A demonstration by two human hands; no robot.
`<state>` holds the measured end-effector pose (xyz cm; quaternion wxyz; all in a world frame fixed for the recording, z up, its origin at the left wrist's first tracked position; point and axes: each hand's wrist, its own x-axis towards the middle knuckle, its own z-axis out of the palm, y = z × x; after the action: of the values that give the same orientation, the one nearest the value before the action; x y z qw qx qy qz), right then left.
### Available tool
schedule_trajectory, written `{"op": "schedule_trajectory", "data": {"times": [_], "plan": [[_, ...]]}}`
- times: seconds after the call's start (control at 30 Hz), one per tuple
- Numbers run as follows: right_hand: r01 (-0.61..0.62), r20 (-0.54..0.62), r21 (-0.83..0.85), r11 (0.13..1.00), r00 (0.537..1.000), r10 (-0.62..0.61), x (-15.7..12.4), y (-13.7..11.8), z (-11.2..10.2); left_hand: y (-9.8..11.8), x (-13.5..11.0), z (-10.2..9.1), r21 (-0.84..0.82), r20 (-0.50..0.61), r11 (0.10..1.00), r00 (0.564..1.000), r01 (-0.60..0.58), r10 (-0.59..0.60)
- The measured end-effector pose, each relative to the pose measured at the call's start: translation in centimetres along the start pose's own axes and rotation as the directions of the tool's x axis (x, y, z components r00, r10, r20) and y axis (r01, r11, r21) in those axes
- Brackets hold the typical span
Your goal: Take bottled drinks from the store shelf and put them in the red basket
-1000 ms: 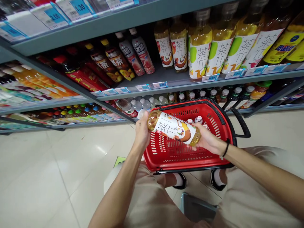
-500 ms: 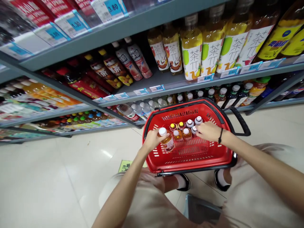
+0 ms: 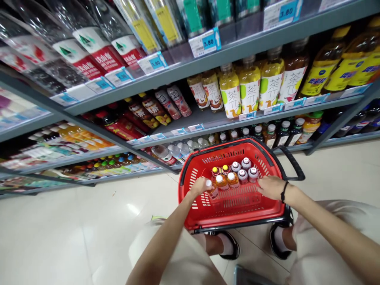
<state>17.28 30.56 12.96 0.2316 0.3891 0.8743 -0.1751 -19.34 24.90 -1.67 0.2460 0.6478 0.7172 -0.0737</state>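
Note:
My left hand (image 3: 199,187) is closed round a bottle of amber drink (image 3: 212,191) with a white cap, which stands inside the left part of the red shopping basket (image 3: 234,215). My right hand (image 3: 270,187) is at the basket's right side, its fingers loosely apart beside a white-capped bottle (image 3: 253,174); any contact is hard to make out. Between my hands, upright bottles form two rows: yellow-capped bottles (image 3: 225,169) and white-capped ones at the back, amber bottles (image 3: 233,180) and more white-capped ones in front.
The basket's black handle (image 3: 292,162) sticks out to the right. Behind it, grey shelves (image 3: 190,136) hold many drinks, including tea bottles (image 3: 231,93) and dark cans or bottles (image 3: 156,109). My shoes (image 3: 230,245) are below the basket, with a grey object (image 3: 252,275) between my legs.
My left hand has lowered the amber bottle into line with the front row. My right hand has moved right, off a white-capped bottle that now stands uncovered. The view has tilted up.

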Motion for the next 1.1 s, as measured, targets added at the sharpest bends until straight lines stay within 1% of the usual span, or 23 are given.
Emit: {"op": "schedule_trajectory", "data": {"times": [0.13,0.37,0.47,0.57,0.73,0.8,0.93,1.1], "plan": [[0.004,-0.002,0.016,1.0,1.0,-0.004,-0.6,-0.1,-0.2,0.2,0.6,-0.2,0.054,0.05,0.999,0.999,0.009,-0.011],[0.039,0.024,0.03,0.999,0.999,-0.04,-1.7,-0.6,-0.7,0.3,2.0,-2.0,0.161,0.121,0.987,0.992,0.013,-0.033],[0.057,0.039,0.033,0.998,0.998,-0.058,-2.1,-1.1,-0.8,0.5,2.6,-2.4,0.232,0.125,0.972,0.989,0.043,-0.074],[0.063,0.062,0.037,0.997,0.996,-0.065,-2.5,-1.7,-1.0,0.9,3.1,-2.0,0.296,0.127,0.951,0.983,0.094,-0.136],[0.07,0.107,0.054,0.996,0.991,-0.075,-2.8,-2.5,-1.4,2.0,3.2,-0.6,0.365,0.181,0.918,0.955,0.155,-0.233],[0.074,0.113,0.055,0.996,0.99,-0.08,-2.7,-2.7,-1.4,2.5,3.1,-0.1,0.39,0.165,0.906,0.955,0.167,-0.247],[0.077,0.111,0.056,0.995,0.99,-0.083,-2.3,-2.8,-1.3,3.3,2.8,0.1,0.418,0.121,0.895,0.967,0.154,-0.223],[0.086,0.112,0.059,0.995,0.989,-0.092,-2.1,-2.8,-1.3,3.8,2.7,0.2,0.397,0.128,0.916,0.986,0.05,-0.109]]}}
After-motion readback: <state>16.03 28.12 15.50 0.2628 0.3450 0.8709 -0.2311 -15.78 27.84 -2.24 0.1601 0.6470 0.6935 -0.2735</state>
